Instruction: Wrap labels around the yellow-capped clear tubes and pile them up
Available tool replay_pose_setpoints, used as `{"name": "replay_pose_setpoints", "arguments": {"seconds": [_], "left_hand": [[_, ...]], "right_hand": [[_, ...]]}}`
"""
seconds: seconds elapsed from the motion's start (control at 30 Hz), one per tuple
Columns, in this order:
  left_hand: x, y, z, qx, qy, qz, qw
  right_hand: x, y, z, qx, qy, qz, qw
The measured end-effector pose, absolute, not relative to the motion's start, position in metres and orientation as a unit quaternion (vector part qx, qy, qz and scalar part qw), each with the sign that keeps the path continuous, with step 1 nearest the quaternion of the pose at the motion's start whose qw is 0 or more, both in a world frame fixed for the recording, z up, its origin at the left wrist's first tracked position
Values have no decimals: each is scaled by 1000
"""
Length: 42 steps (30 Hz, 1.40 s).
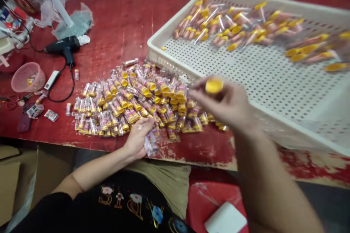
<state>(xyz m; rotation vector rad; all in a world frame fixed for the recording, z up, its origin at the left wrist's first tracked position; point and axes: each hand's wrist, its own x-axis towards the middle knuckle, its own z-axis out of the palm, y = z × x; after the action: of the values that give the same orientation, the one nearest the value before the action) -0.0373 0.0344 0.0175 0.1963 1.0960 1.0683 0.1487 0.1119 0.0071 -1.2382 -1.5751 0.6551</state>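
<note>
My left hand (138, 136) is closed on a bunch of clear plastic sleeves with purple print (151, 142), low over the table's front edge. My right hand (232, 103) is raised beside the crate's near wall, slightly blurred. Between its thumb and fingers is a yellow-capped tube (214, 86), its cap end facing me and most of its body hidden. A wide heap of wrapped tubes with yellow ends (128, 98) lies between and beyond my hands. Inside the white perforated crate (180, 56), to the right, are several pinkish tubes with yellow caps (235, 29).
On the left of the red table (120, 29) lie a black heat gun (65, 47) with its cord, a pink basket (28, 76), scissors (11, 101) and small packets (51, 115). A red stool (201, 196) stands below the front edge, with cardboard boxes (49, 178) at lower left.
</note>
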Motion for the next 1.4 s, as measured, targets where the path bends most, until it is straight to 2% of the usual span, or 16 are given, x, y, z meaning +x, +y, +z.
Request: {"name": "replay_pose_setpoints", "arguments": {"seconds": [0.07, 0.13, 0.27, 0.5, 0.7, 0.97, 1.03, 1.13, 1.23, 1.4], "left_hand": [[-25, 40, 17, 69, 486, 517, 701], [-15, 35, 15, 77, 486, 525, 694], [-11, 14, 13, 149, 487, 496, 704], [-20, 7, 20, 161, 501, 542, 655], [-18, -14, 23, 234, 484, 491, 685], [-9, -18, 18, 202, 494, 491, 688], [-12, -14, 17, 206, 488, 499, 685], [-17, -9, 17, 205, 485, 497, 690], [-23, -8, 18, 211, 489, 488, 692], [-23, -10, 17, 221, 489, 480, 694]], "right_hand": [[136, 63, 6, -498, -632, 354, 476], [119, 26, -1, -515, -570, 396, 503], [98, -4, -16, -550, -442, 400, 584], [104, -13, -17, -546, -363, 413, 632], [101, -20, -10, -567, -402, 283, 661], [94, -29, -17, -595, -385, 309, 635], [97, -29, -18, -575, -374, 356, 634], [108, -31, -13, -484, -324, 434, 687], [121, -38, -1, -437, -307, 440, 722], [127, -51, 14, -402, -328, 453, 725]]}}
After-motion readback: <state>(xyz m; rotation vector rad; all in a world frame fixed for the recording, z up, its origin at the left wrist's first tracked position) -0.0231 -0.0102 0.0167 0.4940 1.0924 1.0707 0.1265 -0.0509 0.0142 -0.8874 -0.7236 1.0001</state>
